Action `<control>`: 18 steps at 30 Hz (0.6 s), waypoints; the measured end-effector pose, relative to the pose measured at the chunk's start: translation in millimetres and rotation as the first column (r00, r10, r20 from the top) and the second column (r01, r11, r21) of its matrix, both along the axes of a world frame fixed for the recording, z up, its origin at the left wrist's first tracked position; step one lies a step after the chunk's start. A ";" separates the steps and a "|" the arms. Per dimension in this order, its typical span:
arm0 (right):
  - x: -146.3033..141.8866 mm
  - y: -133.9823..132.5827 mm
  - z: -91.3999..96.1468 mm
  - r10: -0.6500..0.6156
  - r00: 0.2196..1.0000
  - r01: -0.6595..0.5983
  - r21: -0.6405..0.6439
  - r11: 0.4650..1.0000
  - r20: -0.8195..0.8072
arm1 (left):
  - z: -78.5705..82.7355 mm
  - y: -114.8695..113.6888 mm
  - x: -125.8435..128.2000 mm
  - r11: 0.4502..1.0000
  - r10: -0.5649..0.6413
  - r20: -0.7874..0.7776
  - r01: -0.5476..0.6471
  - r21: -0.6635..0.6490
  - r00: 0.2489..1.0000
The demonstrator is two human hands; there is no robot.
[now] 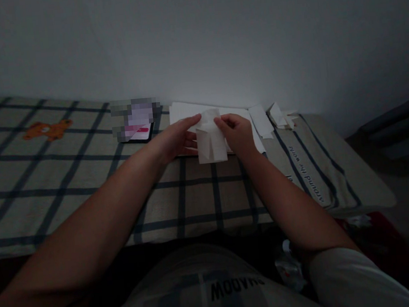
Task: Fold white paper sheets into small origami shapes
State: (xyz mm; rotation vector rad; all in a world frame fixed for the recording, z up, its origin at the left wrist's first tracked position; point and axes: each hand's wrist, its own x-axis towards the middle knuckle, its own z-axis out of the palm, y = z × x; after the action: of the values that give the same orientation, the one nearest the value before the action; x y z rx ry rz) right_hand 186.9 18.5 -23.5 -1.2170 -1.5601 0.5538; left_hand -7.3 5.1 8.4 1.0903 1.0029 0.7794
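You pinch the folded white paper [211,145] by its top edge, left hand [178,139] and right hand [237,134] both gripping it, just above the checked cloth [85,183]. Its right border reads "around the world" [308,174].

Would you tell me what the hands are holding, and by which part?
A folded white paper, pinched at its top corners: left hand on one, right hand on the other.

Checked cloth [85,183] bears papers [182,111], phone [140,132].
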 end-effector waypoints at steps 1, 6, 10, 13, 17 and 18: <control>0.1 0.4 -0.7 0.001 1.000 -0.001 0.003 1.000 -0.007 | -0.7 -0.4 0.6 0.999 0.016 -0.027 -0.015 0.038 0.999; 0.8 5.3 -7.6 0.052 0.997 -0.056 -0.077 0.995 -0.054 | -5.9 2.7 0.1 0.981 0.120 -0.146 -0.094 0.172 0.982; 2.4 7.7 -8.6 0.065 0.997 -0.066 -0.026 0.998 -0.036 | -9.6 8.2 -3.6 0.953 0.204 -0.205 -0.146 0.266 0.957; 4.9 4.7 -2.6 0.067 0.996 -0.071 0.069 0.995 0.058 | -9.3 8.5 -4.5 0.923 0.256 -0.258 -0.156 0.351 0.932; 9.4 3.4 0.6 0.094 0.948 -0.152 0.174 0.973 0.304 | -4.7 3.7 -2.2 0.902 0.253 -0.308 -0.108 0.419 0.917; 10.6 4.9 -1.0 0.093 0.931 -0.171 0.198 0.965 0.353 | -3.5 2.5 -1.4 0.897 0.258 -0.319 -0.103 0.431 0.912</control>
State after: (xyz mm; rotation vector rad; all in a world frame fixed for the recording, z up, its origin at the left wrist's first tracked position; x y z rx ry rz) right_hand 197.5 23.4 -24.4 -1.0764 -1.9532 0.2460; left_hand -8.8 7.6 5.0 1.5597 1.3134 0.9888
